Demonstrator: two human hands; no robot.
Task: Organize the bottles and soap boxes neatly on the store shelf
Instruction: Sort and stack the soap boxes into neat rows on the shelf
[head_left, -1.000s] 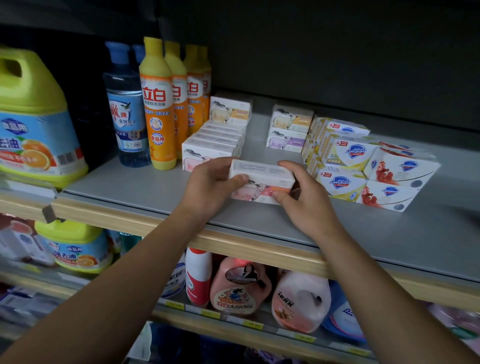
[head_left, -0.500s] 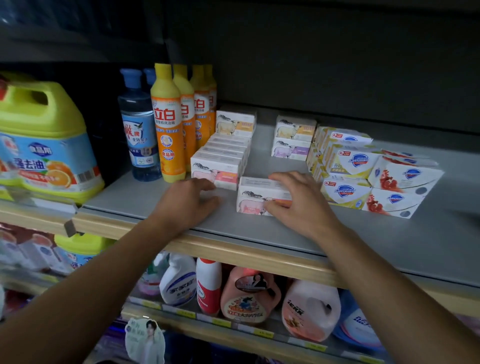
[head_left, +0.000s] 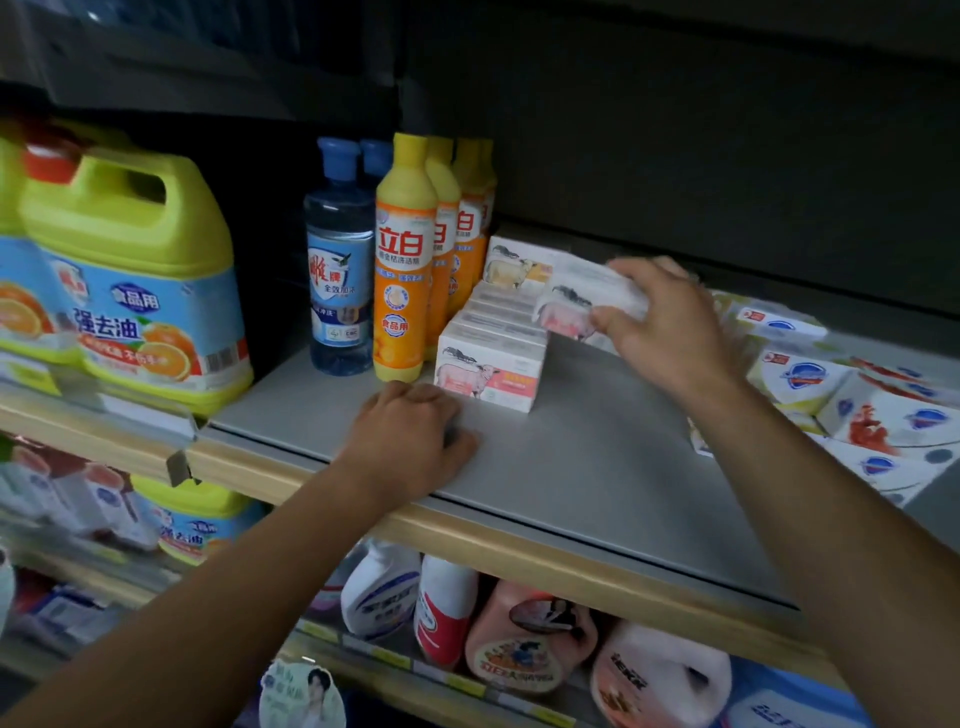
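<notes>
Item: soap box (head_left: 582, 306), pink-and-white, gripped in the right hand (head_left: 660, 322), lifted clear of the shelf (head_left: 597, 467) beside the row of matching boxes (head_left: 493, 358) (likely bound for that stack). Left hand (head_left: 410, 436): flat on the shelf edge, holding nothing, probably bracing. Orange bottles (head_left: 405, 260): upright, behind.

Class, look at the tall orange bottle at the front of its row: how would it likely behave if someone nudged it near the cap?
The orange bottle stands tall on a narrow base, so a high nudge would probably tip it rather than slide it. The blue bottle and other orange ones stand close by, so it might knock them. Its smooth plastic looks fairly slippery.
</notes>
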